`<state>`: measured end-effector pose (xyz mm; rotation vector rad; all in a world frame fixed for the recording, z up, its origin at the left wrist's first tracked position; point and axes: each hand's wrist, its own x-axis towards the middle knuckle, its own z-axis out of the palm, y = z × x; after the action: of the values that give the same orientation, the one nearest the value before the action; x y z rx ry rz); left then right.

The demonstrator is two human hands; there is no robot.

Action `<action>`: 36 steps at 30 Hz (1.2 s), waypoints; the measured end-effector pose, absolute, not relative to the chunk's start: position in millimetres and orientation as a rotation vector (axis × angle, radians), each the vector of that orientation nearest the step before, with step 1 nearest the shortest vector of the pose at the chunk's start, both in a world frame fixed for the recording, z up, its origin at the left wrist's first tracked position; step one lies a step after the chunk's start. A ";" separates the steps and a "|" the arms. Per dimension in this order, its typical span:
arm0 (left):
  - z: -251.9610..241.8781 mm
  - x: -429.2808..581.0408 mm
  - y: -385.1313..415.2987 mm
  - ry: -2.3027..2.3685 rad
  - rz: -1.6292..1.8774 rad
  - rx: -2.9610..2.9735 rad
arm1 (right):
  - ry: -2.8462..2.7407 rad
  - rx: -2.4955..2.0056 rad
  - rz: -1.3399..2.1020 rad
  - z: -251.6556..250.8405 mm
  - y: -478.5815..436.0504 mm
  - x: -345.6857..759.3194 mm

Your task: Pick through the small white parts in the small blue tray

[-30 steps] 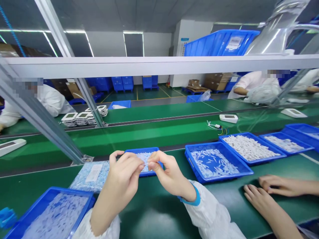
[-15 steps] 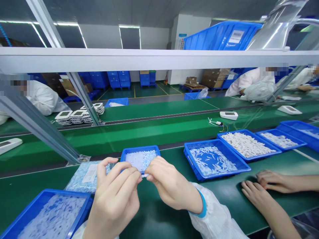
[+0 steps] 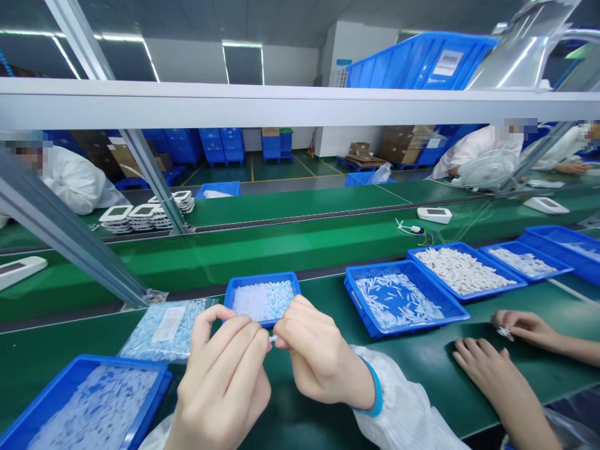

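Both my hands meet over the bench in front of the small blue tray [image 3: 228,299], which holds pale lilac and light-blue small parts. My left hand [image 3: 225,375] is closed in a pinch, and my right hand [image 3: 323,356] pinches from the other side. Between the fingertips shows a small white plastic piece [image 3: 272,339], mostly hidden by the fingers. I cannot tell whether it is one part or two joined. To the left lie a clear bag of light-blue parts [image 3: 182,315] and a blue tray of pale translucent pieces [image 3: 157,400].
Right of my hands stand a blue tray of light-blue strips [image 3: 394,328] and a blue tray of white pieces [image 3: 462,299]. A co-worker's hands [image 3: 492,369] rest at the right, one with small white pieces. The green conveyor [image 3: 290,247] runs behind, under a metal frame [image 3: 300,109].
My hands have come closer together, with less of the white piece showing between them. The co-worker's far hand has shifted, and small white pieces now show at its fingers.
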<state>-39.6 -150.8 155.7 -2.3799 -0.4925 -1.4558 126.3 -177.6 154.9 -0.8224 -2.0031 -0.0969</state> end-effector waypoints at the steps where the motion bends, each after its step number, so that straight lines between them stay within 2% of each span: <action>1: 155.5 -39.7 -150.6 -0.485 -1.448 -2.382 | -2.001 -0.820 -0.092 154.8 -177.7 126.1; 18: 155.9 -36.1 -155.4 -0.449 -1.396 -2.377 | -1.990 -0.803 -0.024 154.1 -182.1 125.6; 22: 156.2 -27.5 -145.4 -0.472 -1.346 -2.391 | -1.983 -0.876 0.089 151.8 -171.0 126.8; 27: 140.0 -5.2 -103.0 -0.656 -1.161 -2.547 | -1.932 -1.221 0.266 152.5 -142.5 147.3; 30: 127.0 -5.6 -73.5 -0.849 -1.000 -2.685 | -1.818 -1.498 0.165 158.5 -142.6 190.7; 33: 118.8 -23.1 -46.2 -1.159 -0.882 -2.647 | -1.529 -1.962 -0.087 154.6 -161.8 258.1; 36: 111.5 -43.2 -21.8 -1.452 -0.664 -2.670 | -1.260 -2.520 -0.061 131.0 -185.1 322.8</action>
<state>-43.2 -21.8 111.5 -2.6698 -1.4522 -0.6640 322.8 -185.1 131.0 -2.5195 -1.2599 -0.0609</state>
